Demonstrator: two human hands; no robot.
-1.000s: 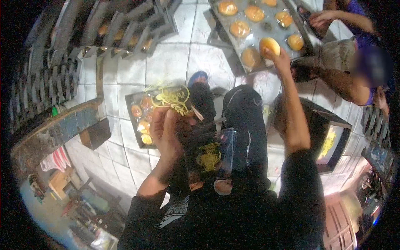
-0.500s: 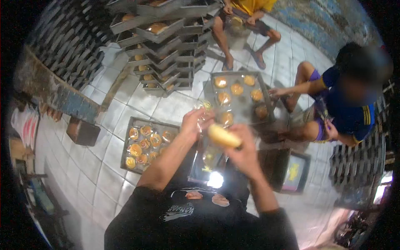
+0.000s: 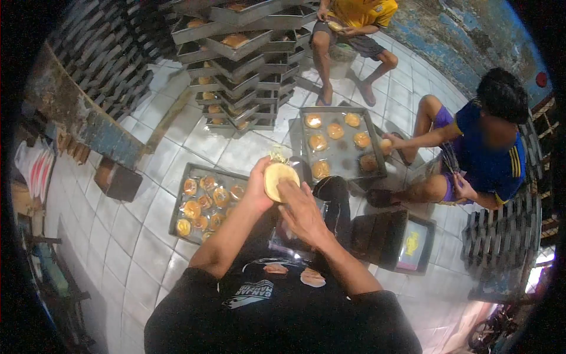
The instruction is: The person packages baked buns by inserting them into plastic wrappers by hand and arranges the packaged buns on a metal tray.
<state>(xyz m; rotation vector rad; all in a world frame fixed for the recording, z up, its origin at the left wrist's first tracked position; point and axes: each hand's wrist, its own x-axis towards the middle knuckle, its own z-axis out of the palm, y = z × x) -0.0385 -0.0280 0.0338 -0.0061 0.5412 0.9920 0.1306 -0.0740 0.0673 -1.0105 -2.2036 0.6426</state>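
A round pale bun is held up in front of my lap, its flat pale side facing me. My left hand is wrapped round the bun's left edge, with a clear bag with yellow print showing just beyond it. The fingers of my right hand press on the bun's face from the right. Below my hands, clear printed bags lie on my lap, partly hidden. A tray of wrapped buns is on the floor to the left, and a tray of loose buns is ahead.
Stacked metal trays stand ahead to the left. A person in yellow sits beyond the bun tray; another in blue sits at the right, one hand holding a bun. A dark box with printed bags is right of my legs.
The bun has moved from the tray ahead to my left hand and the bag. My right hand has come back and now presses on it. The view has shifted, showing both people.
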